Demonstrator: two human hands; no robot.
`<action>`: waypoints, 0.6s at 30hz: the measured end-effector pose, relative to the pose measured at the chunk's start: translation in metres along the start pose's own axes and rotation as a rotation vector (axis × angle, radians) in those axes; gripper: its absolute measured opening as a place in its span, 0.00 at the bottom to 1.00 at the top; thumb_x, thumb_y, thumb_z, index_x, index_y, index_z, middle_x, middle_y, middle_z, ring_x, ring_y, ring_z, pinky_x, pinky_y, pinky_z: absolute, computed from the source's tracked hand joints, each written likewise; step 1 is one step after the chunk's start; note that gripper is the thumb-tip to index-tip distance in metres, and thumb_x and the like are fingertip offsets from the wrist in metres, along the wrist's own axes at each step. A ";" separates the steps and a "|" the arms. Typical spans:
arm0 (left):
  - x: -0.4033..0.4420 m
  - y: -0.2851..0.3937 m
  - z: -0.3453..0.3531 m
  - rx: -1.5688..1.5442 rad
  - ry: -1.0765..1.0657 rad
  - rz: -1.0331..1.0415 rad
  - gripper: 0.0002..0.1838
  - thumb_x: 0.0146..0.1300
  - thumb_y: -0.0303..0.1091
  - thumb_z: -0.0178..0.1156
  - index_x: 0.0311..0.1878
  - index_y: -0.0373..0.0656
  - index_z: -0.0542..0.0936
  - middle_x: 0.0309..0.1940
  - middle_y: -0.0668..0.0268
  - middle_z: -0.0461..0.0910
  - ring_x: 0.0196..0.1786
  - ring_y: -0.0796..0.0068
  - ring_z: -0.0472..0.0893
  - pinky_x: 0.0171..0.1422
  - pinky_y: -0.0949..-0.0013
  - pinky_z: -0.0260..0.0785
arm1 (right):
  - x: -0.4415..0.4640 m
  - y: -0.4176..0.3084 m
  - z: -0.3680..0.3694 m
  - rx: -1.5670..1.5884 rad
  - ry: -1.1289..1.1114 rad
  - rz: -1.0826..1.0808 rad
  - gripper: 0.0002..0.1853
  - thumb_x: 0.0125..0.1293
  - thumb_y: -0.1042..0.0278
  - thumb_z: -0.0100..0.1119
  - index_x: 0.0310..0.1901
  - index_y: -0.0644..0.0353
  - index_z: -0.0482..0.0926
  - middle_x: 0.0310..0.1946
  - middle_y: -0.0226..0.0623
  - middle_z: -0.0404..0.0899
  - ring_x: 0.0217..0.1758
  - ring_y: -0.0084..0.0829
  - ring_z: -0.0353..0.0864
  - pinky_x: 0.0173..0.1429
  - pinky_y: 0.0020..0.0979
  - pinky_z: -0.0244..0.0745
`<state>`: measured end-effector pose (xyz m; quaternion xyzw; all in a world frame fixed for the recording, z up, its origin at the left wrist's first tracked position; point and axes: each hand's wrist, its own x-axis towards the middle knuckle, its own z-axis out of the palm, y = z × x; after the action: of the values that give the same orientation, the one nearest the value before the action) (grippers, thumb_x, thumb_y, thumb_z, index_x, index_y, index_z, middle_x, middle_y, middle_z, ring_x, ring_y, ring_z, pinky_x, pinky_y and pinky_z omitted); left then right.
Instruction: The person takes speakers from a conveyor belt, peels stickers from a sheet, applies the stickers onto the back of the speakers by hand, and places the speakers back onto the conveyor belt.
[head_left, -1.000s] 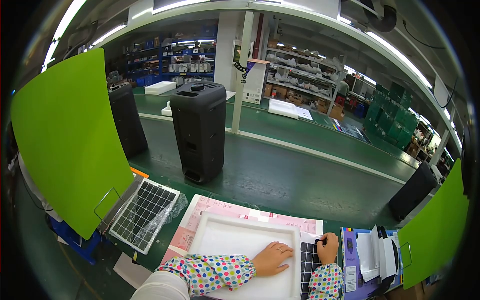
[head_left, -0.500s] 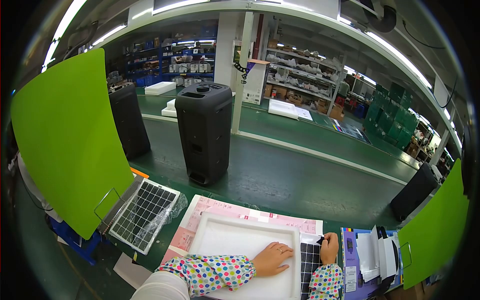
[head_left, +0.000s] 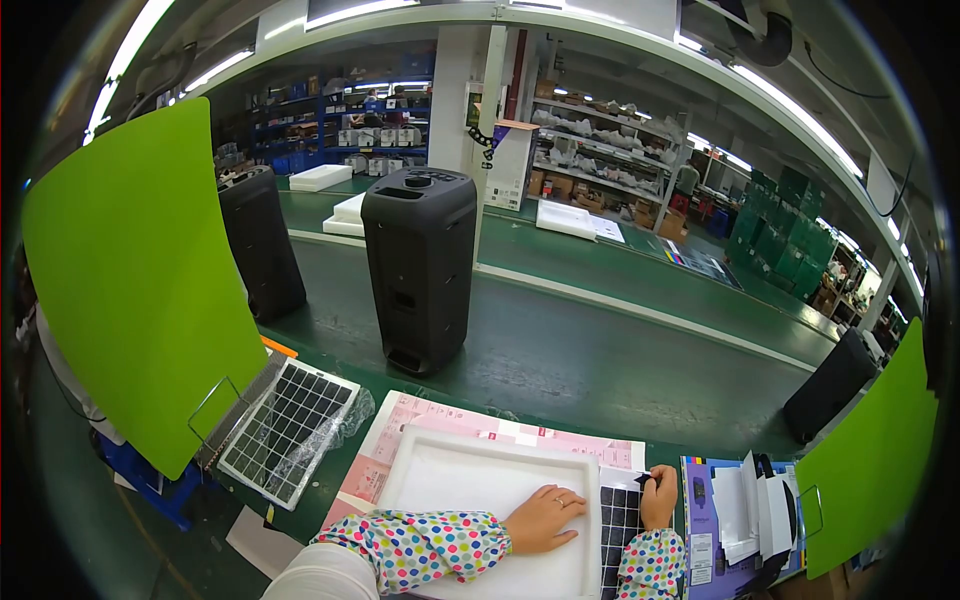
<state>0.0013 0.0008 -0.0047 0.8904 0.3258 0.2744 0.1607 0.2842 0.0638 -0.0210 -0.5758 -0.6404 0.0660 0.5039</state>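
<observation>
We see only a bit of the dark piece (head_left: 643, 479) held by the right hand (head_left: 659, 497); its fingers hide the rest. The left hand (head_left: 545, 518) covers part of the tray (head_left: 480, 470), whose near edge we lose to the sleeve (head_left: 430, 546) and the picture's bottom. The green panel (head_left: 140, 280) partly hides one speaker (head_left: 265, 240). We find the pink board's (head_left: 408, 410) print too small to read.
</observation>
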 end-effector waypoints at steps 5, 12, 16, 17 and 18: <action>0.001 0.005 -0.005 0.023 0.102 0.032 0.22 0.65 0.42 0.63 0.59 0.43 0.76 0.61 0.57 0.75 0.67 0.56 0.70 0.76 0.51 0.56 | 0.000 0.004 0.004 -0.008 0.022 0.006 0.03 0.59 0.79 0.50 0.36 0.65 0.71 0.36 0.44 0.75 0.42 0.45 0.76 0.51 0.39 0.71; -0.002 0.022 -0.022 0.014 -0.215 -0.124 0.24 0.65 0.42 0.64 0.60 0.41 0.75 0.60 0.53 0.76 0.67 0.51 0.71 0.75 0.53 0.60 | 0.001 0.001 0.005 0.027 0.023 0.015 0.02 0.61 0.78 0.52 0.36 0.65 0.72 0.36 0.43 0.75 0.42 0.44 0.76 0.51 0.39 0.71; 0.012 0.002 -0.084 -0.135 -0.042 -0.063 0.31 0.62 0.39 0.68 0.67 0.39 0.72 0.70 0.47 0.67 0.75 0.47 0.65 0.79 0.53 0.56 | -0.001 0.005 0.005 0.005 0.027 0.001 0.02 0.62 0.78 0.52 0.36 0.65 0.73 0.36 0.43 0.75 0.42 0.42 0.76 0.51 0.38 0.71; 0.021 -0.012 -0.113 0.023 0.160 -0.046 0.34 0.59 0.37 0.70 0.67 0.39 0.71 0.72 0.48 0.65 0.75 0.48 0.64 0.80 0.51 0.54 | -0.001 0.005 0.005 0.017 0.030 0.017 0.03 0.62 0.78 0.52 0.37 0.66 0.73 0.37 0.43 0.76 0.42 0.43 0.76 0.51 0.38 0.71; 0.037 -0.017 -0.169 0.237 0.305 0.029 0.35 0.56 0.37 0.72 0.67 0.39 0.71 0.70 0.48 0.67 0.76 0.47 0.63 0.80 0.48 0.53 | -0.001 0.004 0.004 0.021 0.029 0.016 0.03 0.63 0.78 0.52 0.37 0.66 0.73 0.37 0.42 0.75 0.42 0.41 0.76 0.51 0.36 0.71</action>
<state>-0.0838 0.0565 0.1359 0.8557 0.3635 0.3683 -0.0003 0.2838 0.0664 -0.0268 -0.5767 -0.6275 0.0685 0.5186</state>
